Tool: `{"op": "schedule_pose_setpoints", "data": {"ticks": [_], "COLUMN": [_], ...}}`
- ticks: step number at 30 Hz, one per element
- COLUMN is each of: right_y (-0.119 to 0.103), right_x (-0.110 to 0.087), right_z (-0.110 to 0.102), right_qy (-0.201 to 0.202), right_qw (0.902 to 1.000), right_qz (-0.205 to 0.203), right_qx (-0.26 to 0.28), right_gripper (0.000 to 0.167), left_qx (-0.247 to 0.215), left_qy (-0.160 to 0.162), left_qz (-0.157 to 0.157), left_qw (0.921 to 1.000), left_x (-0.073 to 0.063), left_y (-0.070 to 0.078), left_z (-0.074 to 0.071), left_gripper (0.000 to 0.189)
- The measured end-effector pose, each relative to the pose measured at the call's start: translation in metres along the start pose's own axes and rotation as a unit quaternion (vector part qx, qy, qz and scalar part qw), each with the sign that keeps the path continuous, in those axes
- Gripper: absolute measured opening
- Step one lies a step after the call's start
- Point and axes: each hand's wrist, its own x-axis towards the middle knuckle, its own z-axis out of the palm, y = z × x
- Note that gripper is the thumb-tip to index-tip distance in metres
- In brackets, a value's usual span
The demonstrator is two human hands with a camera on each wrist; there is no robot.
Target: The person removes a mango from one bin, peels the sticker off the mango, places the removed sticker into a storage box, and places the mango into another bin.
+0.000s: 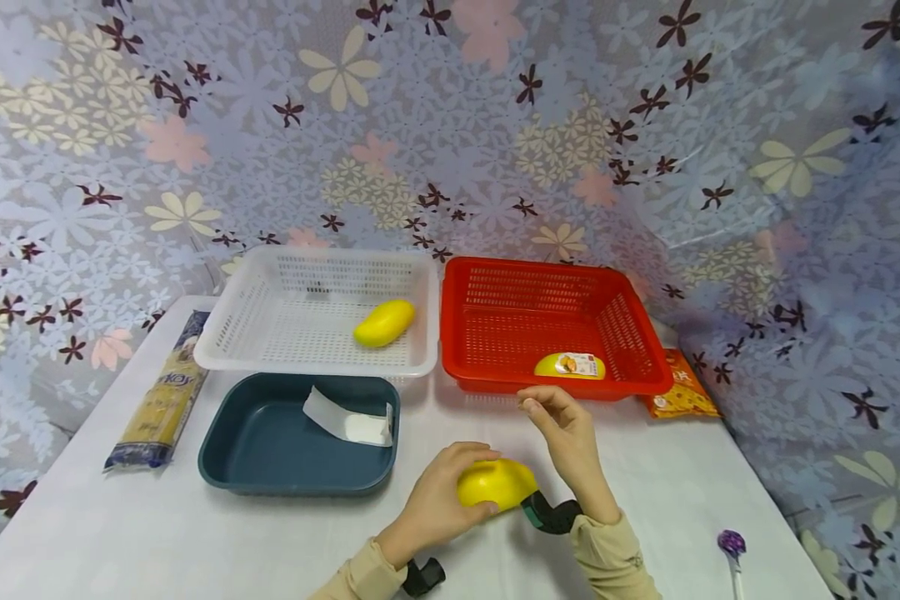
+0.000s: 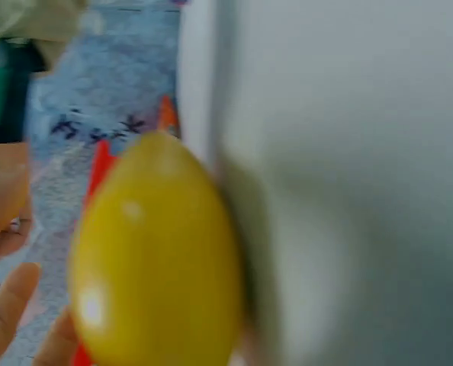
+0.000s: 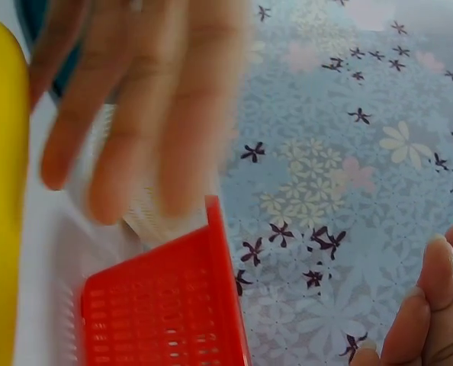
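My left hand (image 1: 444,493) grips a yellow mango (image 1: 501,485) low over the front of the white table, fingers across its top and thumb along the near side. The mango's smooth side fills much of the left wrist view, and its edge shows at the left of the right wrist view. My right hand (image 1: 570,442) is raised just beyond the mango, apart from it, near the front rim of the red basket (image 1: 555,387). Its fingers are loosely bent, the thumb close to the index finger, with no held object visible. A mango with a label (image 1: 547,365) lies inside the red basket.
A white basket (image 1: 315,365) holds another yellow mango (image 1: 385,323). In front stands a dark blue tray (image 1: 270,450) with a curled white sheet (image 1: 345,419). A pasta pack (image 1: 161,400) lies left, an orange snack bag (image 1: 686,387) right, and a purple-headed stick (image 1: 732,546) near the front right.
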Motion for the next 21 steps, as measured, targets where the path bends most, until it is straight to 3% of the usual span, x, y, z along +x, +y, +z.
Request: {"op": "schedule_pose_setpoints", "data": {"ticks": [10, 16, 21], "right_y": [-0.004, -0.002, 0.000], "right_x": [0.005, 0.005, 0.004], "right_z": [-0.009, -0.011, -0.013], "right_qy": [0.032, 0.019, 0.000], "right_qw": [0.9987, 0.9992, 0.9995], "right_qz": [-0.006, -0.004, -0.023], "right_qx": [0.039, 0.036, 0.019], "right_gripper": [0.018, 0.024, 0.034], "left_qx": [0.040, 0.036, 0.036], "left_qy": [-0.039, -0.051, -0.038], "left_qz": [-0.029, -0.035, -0.034], "left_qw": [0.9980, 0.9974, 0.9981], "left_x": [-0.001, 0.000, 0.001], "left_y": [-0.014, -0.017, -0.013], "left_z": [0.011, 0.012, 0.005], "left_gripper": [0.061, 0.064, 0.063]}}
